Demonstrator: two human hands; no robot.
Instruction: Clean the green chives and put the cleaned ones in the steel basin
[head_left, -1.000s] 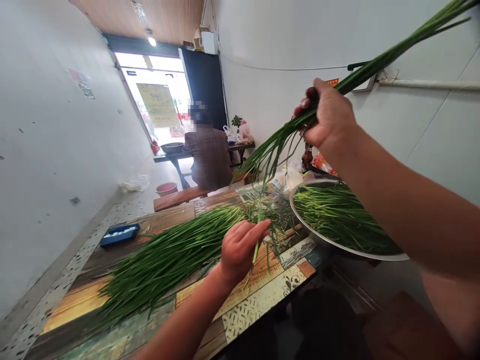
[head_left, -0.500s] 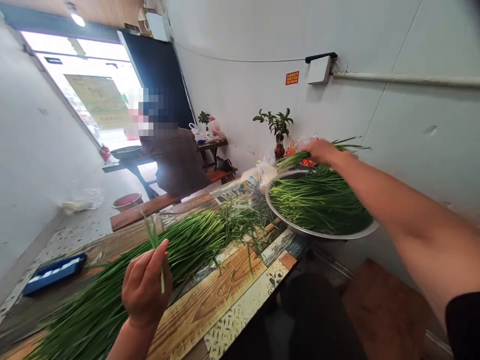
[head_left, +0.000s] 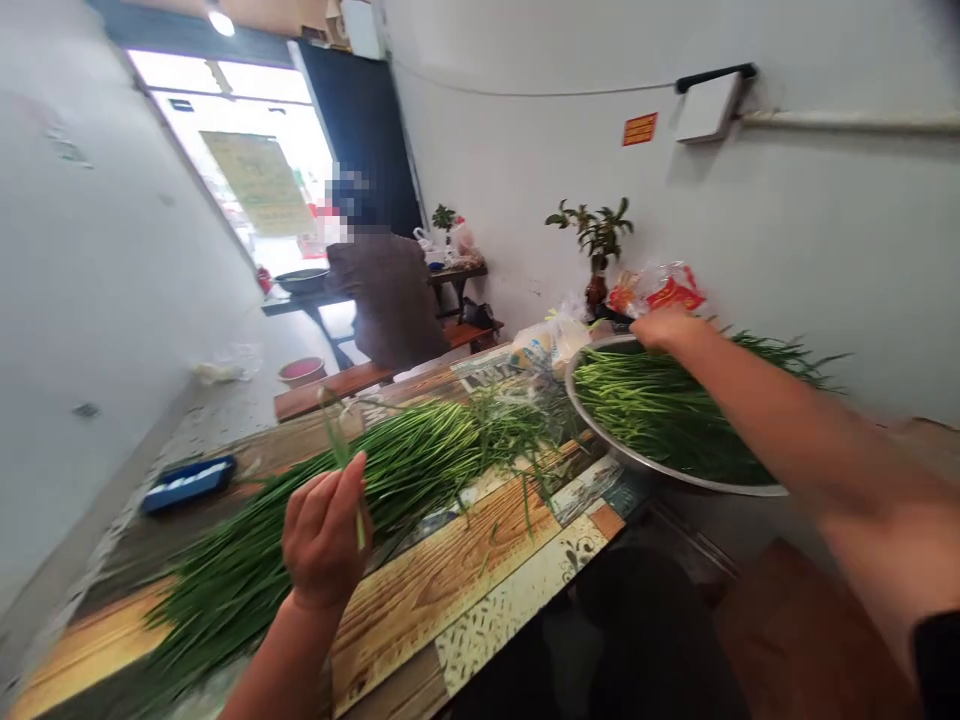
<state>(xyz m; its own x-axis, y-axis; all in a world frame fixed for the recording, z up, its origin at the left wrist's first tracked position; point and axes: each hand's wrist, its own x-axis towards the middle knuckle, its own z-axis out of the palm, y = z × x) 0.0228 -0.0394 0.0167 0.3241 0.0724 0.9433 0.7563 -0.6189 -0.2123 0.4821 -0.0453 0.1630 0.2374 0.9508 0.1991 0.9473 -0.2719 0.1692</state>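
My left hand is closed, pinching a thin chive stalk between thumb and fingers above the table. Beneath and behind it, a long pile of green chives lies across the table, with loose trimmings at its right end. My right hand is over the back rim of a round metal basin at the table's right edge. Cut chives fill the basin, their pale ends pointing left. The right hand's fingers are hidden, so their grip does not show.
A wood-patterned table carries a blue tray at left and plastic bags behind the basin. A potted plant stands near the wall. Farther off, a person sits on a bench, near a bucket.
My right hand has lowered the chive bunch toward the basin; leaves now spread over its right side. The left hand still pinches its stalk. The whole view has shifted.
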